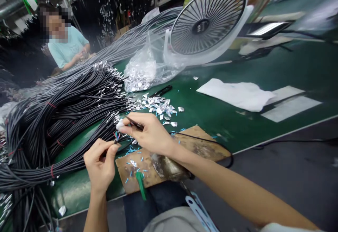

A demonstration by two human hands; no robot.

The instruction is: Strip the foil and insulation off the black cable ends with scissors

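My left hand [101, 161] is closed, pinching a black cable [115, 141] close to its stripped end between thumb and forefinger. Fine coloured wires [116, 134] fan out above the grip. Just above and to the right, my right hand [153, 135] is closed on a slim dark tool [135, 123], pointed like tweezers. White coverings [120, 124] sit on its fingertips. Whether the tool touches the wires cannot be made out. Bundled black cables [66, 114] with silvery ends lie left of my hands. Foil scraps [158, 106] are heaped beyond my right hand.
A wooden board [155, 182] with blue wire bits and a green strip [141, 185] lies at the green table's [287, 66] near edge. Farther back are a black-handled tool [162, 91], a plastic bag [141, 71], a fan [206, 26] and white cloth [235, 93]. Another person [67, 49] works across.
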